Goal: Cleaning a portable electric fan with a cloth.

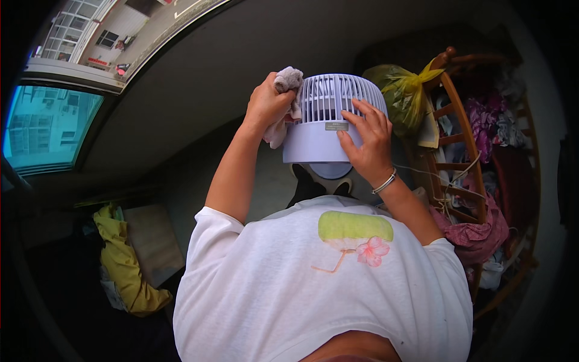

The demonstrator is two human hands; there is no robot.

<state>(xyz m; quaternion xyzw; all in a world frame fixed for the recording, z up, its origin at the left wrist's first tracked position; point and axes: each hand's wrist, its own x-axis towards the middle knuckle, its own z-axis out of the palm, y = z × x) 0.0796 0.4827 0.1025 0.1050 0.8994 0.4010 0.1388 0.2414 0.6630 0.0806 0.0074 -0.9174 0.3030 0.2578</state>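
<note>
A pale lilac round fan (322,130) with a slatted grille is held up in front of me. My left hand (266,107) grips a crumpled grey-white cloth (287,81) and presses it against the fan's left side. My right hand (367,143), with a bracelet on the wrist, lies spread over the fan's right side and holds its body. Below the fan a dark stand with a pale base (322,181) shows, partly hidden by my white T-shirt (313,283).
A wooden rack (461,139) piled with clothes stands at the right, with a yellow-green plastic bag (401,90) on its top. A yellow garment (123,265) hangs at the lower left beside a beige panel (154,241). A window (48,123) is at the left.
</note>
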